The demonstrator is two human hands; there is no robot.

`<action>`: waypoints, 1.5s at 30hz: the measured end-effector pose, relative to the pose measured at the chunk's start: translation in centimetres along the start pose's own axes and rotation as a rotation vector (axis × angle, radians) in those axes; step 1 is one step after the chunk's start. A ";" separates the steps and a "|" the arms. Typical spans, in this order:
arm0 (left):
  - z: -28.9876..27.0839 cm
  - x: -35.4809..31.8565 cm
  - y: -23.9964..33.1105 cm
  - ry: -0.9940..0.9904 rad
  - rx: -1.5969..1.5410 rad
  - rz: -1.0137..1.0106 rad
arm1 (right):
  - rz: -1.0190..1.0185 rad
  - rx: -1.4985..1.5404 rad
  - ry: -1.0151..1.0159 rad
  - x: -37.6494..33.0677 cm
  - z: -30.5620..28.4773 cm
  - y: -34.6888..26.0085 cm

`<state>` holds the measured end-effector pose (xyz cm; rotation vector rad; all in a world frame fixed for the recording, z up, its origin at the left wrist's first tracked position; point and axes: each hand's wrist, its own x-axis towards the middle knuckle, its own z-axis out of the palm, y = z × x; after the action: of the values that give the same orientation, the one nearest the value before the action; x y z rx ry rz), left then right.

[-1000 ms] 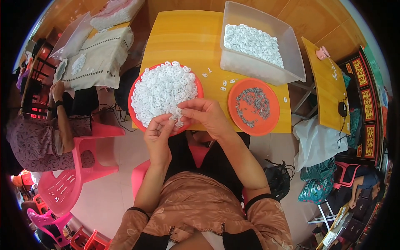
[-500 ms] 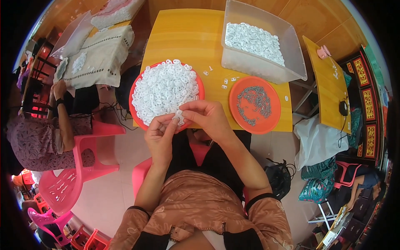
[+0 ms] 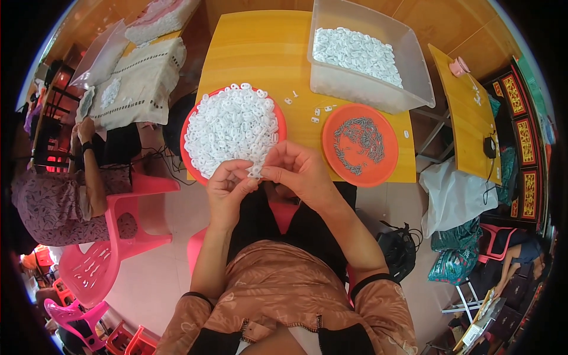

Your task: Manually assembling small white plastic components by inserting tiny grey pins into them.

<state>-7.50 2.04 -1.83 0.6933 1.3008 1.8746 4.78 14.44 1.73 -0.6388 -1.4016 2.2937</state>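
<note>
Landmark: the red tray (image 3: 190, 118) heaped with small white plastic pieces, sitting at the near edge of the yellow table (image 3: 260, 47); everything below is placed against it
Far left of the tray: another person on a pink plastic chair (image 3: 112, 236), an arm (image 3: 89, 171) bent up toward a cloth-covered table (image 3: 142, 71)
Behind and left of the tray: a clear bag (image 3: 160, 15) of white pieces lying on that cloth
My left hand (image 3: 228, 186): just off the near rim of the tray, fingers curled in tight, thumb and forefinger pinched on a small white piece (image 3: 255, 172)
The white piece: between my two hands, right at the tray's near edge, touching the fingertips of both; too small for me to tell its shape
My right hand (image 3: 299, 171): just right of the tray's near rim, fingers bent and closed in, tips pressed on the same white piece from the other side
Right of the tray: an orange plate (image 3: 340, 168) with a scatter of thin grey metal bits (image 3: 360, 139) on it, near but not touching the tray
Between tray and plate: a few loose white pieces (image 3: 316, 112) on the bare yellow top
Behind and right of the tray: a clear plastic tub (image 3: 370, 92) with a layer of white pieces inside
Far right of the tray: a second yellow table (image 3: 467, 118) with a pink cup (image 3: 457, 66), and a white bag (image 3: 452, 195) slumped beside it
</note>
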 end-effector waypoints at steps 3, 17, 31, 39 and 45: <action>-0.4 0.7 -0.6 -0.089 -0.016 -0.040 | -0.005 0.060 -0.051 0.1 -0.5 0.4; 0.9 1.1 -1.6 -0.229 0.022 0.216 | -0.013 0.175 -0.034 -0.4 0.0 1.1; 0.8 0.5 -1.7 -0.140 0.017 0.066 | 0.109 0.136 -0.150 -0.2 -0.5 2.3; 1.7 0.1 -1.5 -0.077 -0.153 0.022 | -0.512 -0.665 -0.032 -1.2 0.6 1.8; 2.4 -0.3 -1.4 -0.083 -0.277 -0.006 | -0.703 -0.929 0.013 -1.2 0.7 1.9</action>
<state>-5.12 3.34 -2.32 0.6127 0.9657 1.9503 5.27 12.49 0.53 -0.2927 -2.2167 1.0412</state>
